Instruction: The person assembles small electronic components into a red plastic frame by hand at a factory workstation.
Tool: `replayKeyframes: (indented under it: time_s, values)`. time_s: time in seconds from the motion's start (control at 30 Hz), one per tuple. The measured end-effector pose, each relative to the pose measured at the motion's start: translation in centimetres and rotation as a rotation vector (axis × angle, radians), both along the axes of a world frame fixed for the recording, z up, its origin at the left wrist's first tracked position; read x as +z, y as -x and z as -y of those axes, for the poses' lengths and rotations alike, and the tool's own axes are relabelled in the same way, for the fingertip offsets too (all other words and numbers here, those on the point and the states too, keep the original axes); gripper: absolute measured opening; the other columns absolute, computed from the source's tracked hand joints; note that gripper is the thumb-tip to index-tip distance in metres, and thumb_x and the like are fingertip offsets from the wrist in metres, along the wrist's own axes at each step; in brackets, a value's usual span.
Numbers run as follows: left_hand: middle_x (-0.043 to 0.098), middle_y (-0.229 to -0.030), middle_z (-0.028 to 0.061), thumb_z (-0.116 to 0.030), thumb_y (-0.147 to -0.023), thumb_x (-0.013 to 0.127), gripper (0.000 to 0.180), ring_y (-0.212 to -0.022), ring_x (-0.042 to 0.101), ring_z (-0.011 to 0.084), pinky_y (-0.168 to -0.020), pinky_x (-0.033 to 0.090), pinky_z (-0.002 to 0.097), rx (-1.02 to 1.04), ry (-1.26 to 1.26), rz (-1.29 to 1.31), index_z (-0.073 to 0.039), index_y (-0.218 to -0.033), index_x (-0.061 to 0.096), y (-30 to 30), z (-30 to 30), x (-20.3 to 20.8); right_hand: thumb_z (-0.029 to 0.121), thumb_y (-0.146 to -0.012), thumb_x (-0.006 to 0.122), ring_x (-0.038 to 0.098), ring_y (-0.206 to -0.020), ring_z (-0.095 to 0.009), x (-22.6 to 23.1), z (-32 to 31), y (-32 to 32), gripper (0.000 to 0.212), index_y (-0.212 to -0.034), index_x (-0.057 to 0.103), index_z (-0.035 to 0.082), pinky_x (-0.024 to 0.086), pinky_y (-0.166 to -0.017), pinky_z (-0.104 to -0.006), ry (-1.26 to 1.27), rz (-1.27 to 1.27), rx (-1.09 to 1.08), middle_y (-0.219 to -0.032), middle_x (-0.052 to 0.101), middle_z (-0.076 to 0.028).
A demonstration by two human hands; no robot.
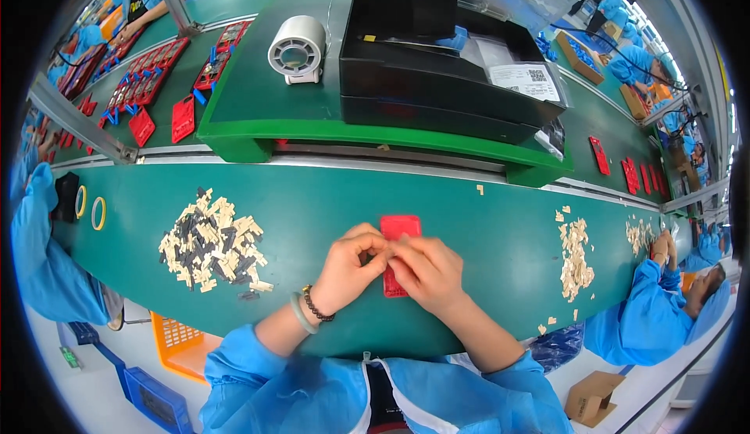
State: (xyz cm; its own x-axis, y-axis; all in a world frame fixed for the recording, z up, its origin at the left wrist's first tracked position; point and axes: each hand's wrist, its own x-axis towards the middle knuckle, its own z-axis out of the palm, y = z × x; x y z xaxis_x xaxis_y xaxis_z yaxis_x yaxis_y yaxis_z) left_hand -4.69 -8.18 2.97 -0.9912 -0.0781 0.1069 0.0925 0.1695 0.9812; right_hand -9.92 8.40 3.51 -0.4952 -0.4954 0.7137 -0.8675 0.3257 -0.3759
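A flat red fixture plate [401, 225] lies on the green bench straight in front of me, partly covered by my hands. Over its middle my left hand [353, 268] and my right hand [434, 275] meet, fingertips pinched close together. Whatever sits between the fingers is too small and too hidden to name. To the left is a loose heap of small cream and black pieces [211, 242]. Thin cream scraps [576, 258] are scattered in a pile to the right.
A raised green shelf [312, 132] spans the back, carrying a small white fan [298, 50] and a black bin [430, 94]. Tape rolls [98, 213] lie far left. An orange basket [176, 344] is below the bench. Co-workers sit at both sides; one co-worker's hands [664, 248] are at right.
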Motion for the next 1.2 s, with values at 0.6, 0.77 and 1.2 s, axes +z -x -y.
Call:
replayKeyframes:
  time_s: [0.6, 0.77, 1.2]
  values:
    - [0.062, -0.115, 0.0086, 0.001, -0.074, 0.07, 0.011, -0.107, 0.056, 0.0244, -0.094, 0.043, 0.0348, -0.025, -0.049, -0.106, -0.003, -0.085, 0.068, 0.3, 0.6, -0.1, 0.001, -0.077, 0.066, 0.063, -0.062, -0.022, 0.2, -0.3, 0.1, 0.013, -0.089, 0.064, 0.002, 0.051, -0.052, -0.0314, -0.079, 0.348, 0.113, -0.081, 0.064, -0.007]
    - [0.061, -0.116, 0.0106, -0.001, -0.079, 0.066, 0.01, -0.109, 0.056, 0.0224, -0.098, 0.04, 0.0356, -0.031, -0.009, 0.027, 0.0, -0.089, 0.068, 0.2, 1.0, 0.0, -0.001, -0.073, 0.07, 0.062, -0.06, -0.021, 0.1, -1.1, 0.3, 0.014, -0.085, 0.064, 0.003, 0.049, -0.051, -0.0301, -0.014, 0.252, 0.069, -0.079, 0.065, -0.007]
    - [0.069, -0.1, 0.0088, -0.001, -0.074, 0.071, 0.014, -0.099, 0.062, 0.026, -0.091, 0.046, 0.037, -0.132, 0.32, -0.483, -0.006, -0.087, 0.07, 0.1, 0.4, 0.6, -0.002, -0.077, 0.067, 0.061, -0.058, -0.017, 0.3, -1.6, 1.3, 0.013, -0.089, 0.066, 0.002, 0.049, -0.052, -0.0272, -0.005, 0.509, 0.015, -0.08, 0.066, -0.009]
